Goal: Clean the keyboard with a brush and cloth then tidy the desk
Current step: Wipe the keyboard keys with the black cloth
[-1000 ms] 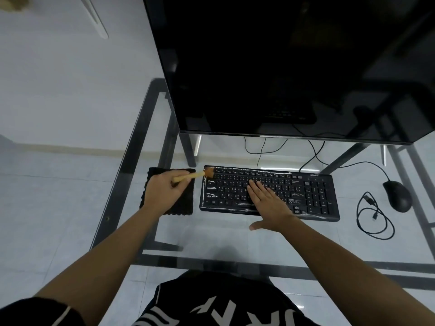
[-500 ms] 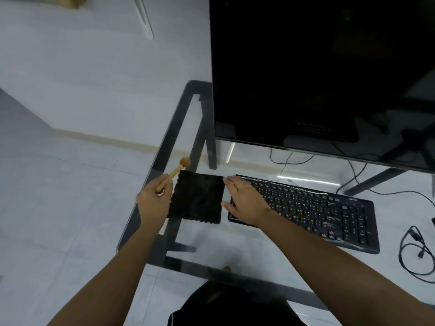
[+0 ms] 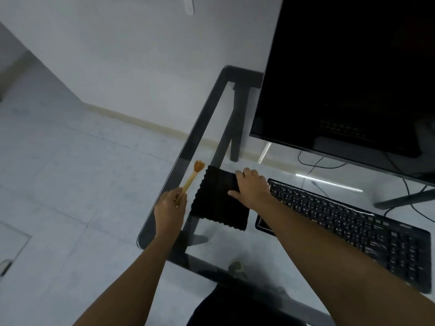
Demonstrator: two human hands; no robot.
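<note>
A small wooden brush (image 3: 191,176) with an orange-brown tuft is held by its handle in my left hand (image 3: 170,207), over the glass desk's left edge, tuft pointing away from me. Just right of it a black cloth (image 3: 215,201) with scalloped edges lies flat on the glass. My right hand (image 3: 252,188) rests on the cloth's right part, fingers spread, thumb on the fabric. The black keyboard (image 3: 353,222), under a shiny plastic cover, lies to the right of the cloth; my right forearm crosses its left end.
A big dark monitor (image 3: 353,74) stands over the back of the glass desk (image 3: 188,147), which has a dark metal frame. Black cables (image 3: 315,163) trail behind the keyboard. Pale floor tiles show through the glass and to the left.
My left hand took the brush off the keyboard and carried it left past the cloth. My right hand left the keys and now lies on the cloth. My view swung left.
</note>
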